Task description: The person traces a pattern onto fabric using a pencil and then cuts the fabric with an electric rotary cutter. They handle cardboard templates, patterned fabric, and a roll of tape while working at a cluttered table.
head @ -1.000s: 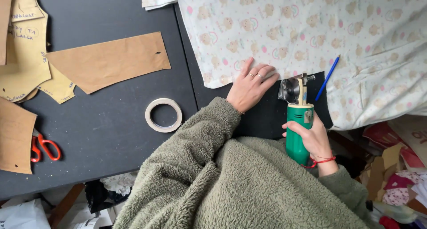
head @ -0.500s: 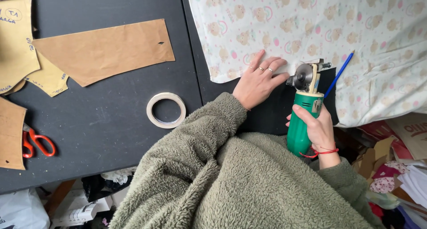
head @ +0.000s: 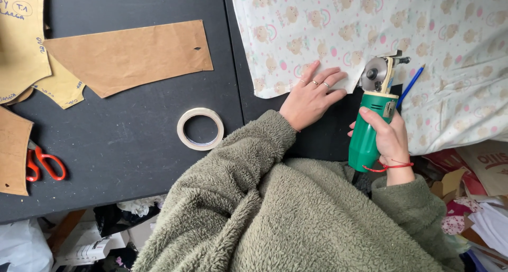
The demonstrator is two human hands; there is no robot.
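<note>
Wrapped around the green body of a handheld rotary cutter (head: 372, 125), the right hand (head: 389, 142) grips it firmly, with the round metal blade at the tool's far end touching the near edge of the printed fabric (head: 423, 44). The left hand (head: 311, 95) lies flat and open, fingers spread, pressing the fabric's edge down just beside the blade; it holds nothing. The fabric, pale with small animal figures and pink dots, covers the far right part of the dark table (head: 121, 145) and hangs past its right edge.

A blue pen (head: 410, 85) lies on the fabric just right of the cutter, its lower end hidden behind the tool. A roll of pale tape (head: 200, 128) lies flat on the table, left of the left forearm and well clear of the fabric. Brown paper pattern pieces (head: 127, 55) lie further left, some overlapping and some cut off by the picture's edge. Red-handled scissors (head: 45, 163) lie at the left, their blades tucked under a paper piece.

Fuzzy green sleeves hide the table's near edge below the hands. How far the blade has entered the fabric cannot be made out. Scraps and paper at the lower right are cluttered and hard to tell apart.
</note>
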